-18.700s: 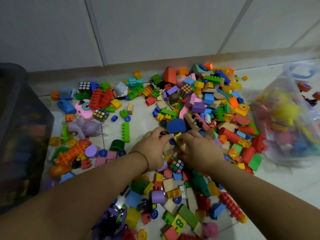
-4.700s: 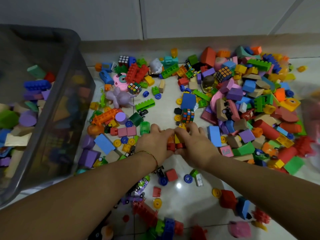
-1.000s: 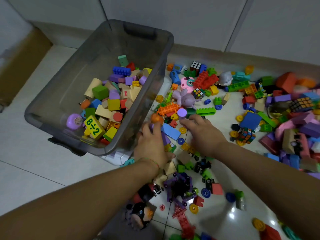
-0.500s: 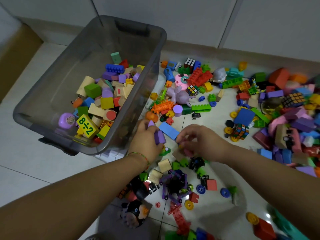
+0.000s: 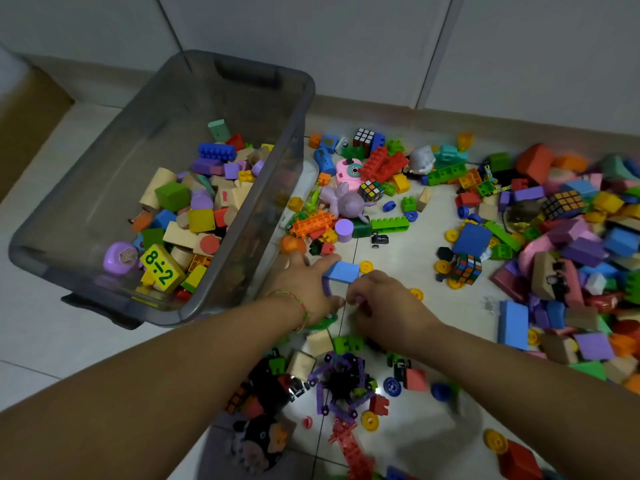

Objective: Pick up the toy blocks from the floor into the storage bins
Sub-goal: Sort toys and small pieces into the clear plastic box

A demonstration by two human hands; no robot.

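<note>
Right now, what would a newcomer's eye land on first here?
The grey bin at left, partly filled with blocks, a yellow block marked 8÷2 near its front corner. Right of it, a bright heap of more blocks spreads over the pale floor. In the middle, the left hand and right hand meet at a blue block beside the bin.

A lilac toy animal (image 5: 343, 201) lies just beside a pink toy camera (image 5: 349, 172); a colourful puzzle cube (image 5: 467, 269) sits well apart.

Blocks (image 5: 471, 240) strewn on floor (image 5: 398, 258); grey bin (image 5: 114, 174) part-filled.
</note>
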